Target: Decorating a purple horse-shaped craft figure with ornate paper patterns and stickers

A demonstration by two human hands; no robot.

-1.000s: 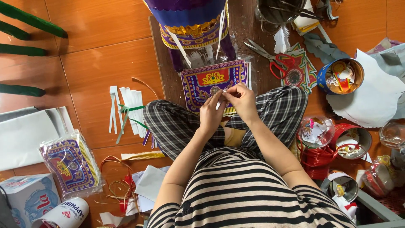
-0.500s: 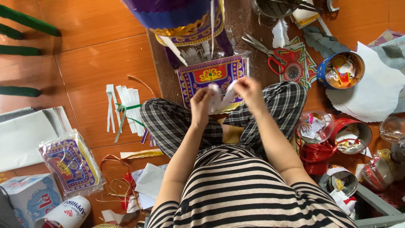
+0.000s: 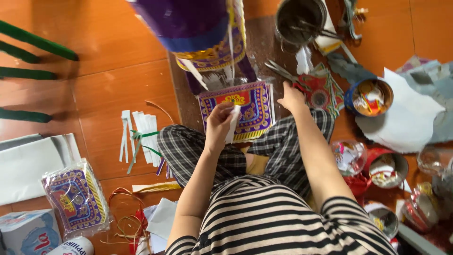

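Left hand (image 3: 219, 123), frame centre, pinches a white paper strip (image 3: 233, 123) upright over the purple patterned sheet (image 3: 245, 111) on the lap, handy for sticking. Right hand (image 3: 292, 98) reaches open toward the scissors (image 3: 279, 71), upper middle; fingertips blurred, contact unclear. Purple tube (image 3: 198, 28) cut off at top.

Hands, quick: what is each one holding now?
Left hand: closed on a white paper strip.
Right hand: reaching by the scissors, empty; grip unclear.

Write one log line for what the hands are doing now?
left hand: holds white paper strip | right hand: reaching near scissors | purple patterned sheet: on floor
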